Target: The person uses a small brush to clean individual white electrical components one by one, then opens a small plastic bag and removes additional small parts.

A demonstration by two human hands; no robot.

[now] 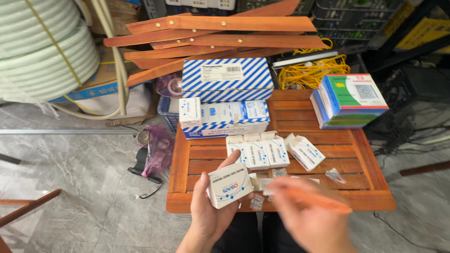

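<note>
Right hand (pixel 311 218) at 5 o'clock: motion-blurred, grip indeterminate. Hose coil (pixel 40 47) at 10 o'clock: cropped by frame edge.

We see a white small box (pixel 230 184) with blue and red print, white cartons (pixel 258 152) with blue marks, a blue-and-white diagonally striped large box (pixel 227 79), a green, white and blue box (pixel 350 100), yellow cable (pixel 311 71), and reddish-brown slatted table (pixel 357 154).
</note>
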